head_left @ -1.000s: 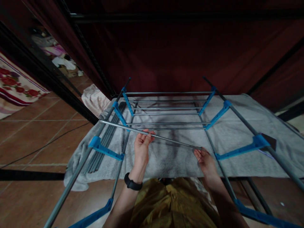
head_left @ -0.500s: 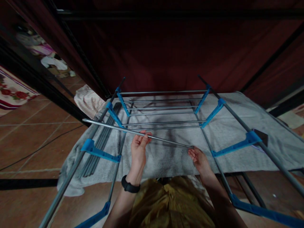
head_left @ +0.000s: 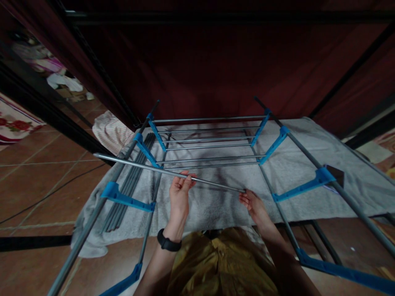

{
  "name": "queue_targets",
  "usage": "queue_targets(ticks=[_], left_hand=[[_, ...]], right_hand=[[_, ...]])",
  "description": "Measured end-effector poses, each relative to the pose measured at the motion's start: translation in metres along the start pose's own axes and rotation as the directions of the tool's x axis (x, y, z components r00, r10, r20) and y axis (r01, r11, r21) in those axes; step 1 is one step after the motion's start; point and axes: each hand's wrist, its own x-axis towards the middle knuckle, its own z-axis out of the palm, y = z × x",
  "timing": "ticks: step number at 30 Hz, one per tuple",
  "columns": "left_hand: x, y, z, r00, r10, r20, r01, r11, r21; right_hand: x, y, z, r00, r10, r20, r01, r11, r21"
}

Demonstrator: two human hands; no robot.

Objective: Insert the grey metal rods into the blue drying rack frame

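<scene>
A long grey metal rod [head_left: 145, 167] lies slanted across a rack frame of grey tubes and blue plastic brackets [head_left: 296, 189]. My left hand [head_left: 179, 193], with a black band on its wrist, pinches the rod near its middle from below. My right hand [head_left: 252, 203] holds the rod's right end with its fingertips, close to the frame's right inner tube. The rod's left end sticks out past the left side rail. Several thin cross rods [head_left: 210, 144] sit fitted between blue brackets at the far end of the frame.
A grey towel [head_left: 308, 172] lies spread under the frame on a tiled floor [head_left: 40, 185]. A bundle of spare dark rods [head_left: 129, 185] rests on the towel at the left. A dark red fabric wall [head_left: 216, 70] stands behind. A striped cloth [head_left: 111, 131] lies at the far left.
The rod and both hands have shifted a little to the left, so its left end reaches further past the left rail. Both hands keep their hold.
</scene>
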Motion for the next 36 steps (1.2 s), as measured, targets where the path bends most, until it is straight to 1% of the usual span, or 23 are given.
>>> queue_targets(ticks=[8,14,20,27,32,36], left_hand=[[0.004,0.001,-0.002,0.999,0.031,-0.008,-0.031,0.999,0.02],[-0.001,-0.003,0.001,1.0,0.006,0.028,-0.007,0.999,0.041],[-0.002,-0.004,0.001,0.999,-0.005,0.041,0.003,0.999,0.049],[-0.003,-0.006,0.003,0.999,-0.016,0.041,0.014,0.999,0.047],[-0.005,-0.006,0.005,0.999,-0.017,0.05,0.015,0.999,0.039],[-0.005,-0.006,0.004,0.999,-0.021,0.046,0.019,0.999,0.042]], right_hand=[[-0.005,-0.003,0.0,0.998,-0.001,0.064,0.008,0.993,-0.115],[-0.013,-0.008,0.007,0.992,0.062,0.109,-0.043,0.984,-0.17],[-0.013,-0.009,0.012,0.988,0.134,0.074,-0.113,0.965,-0.237],[-0.012,-0.008,0.011,0.982,0.169,0.086,-0.143,0.957,-0.253],[-0.013,-0.006,0.011,0.988,0.128,0.086,-0.106,0.968,-0.225],[-0.012,-0.004,0.011,0.987,0.138,0.078,-0.119,0.97,-0.214]])
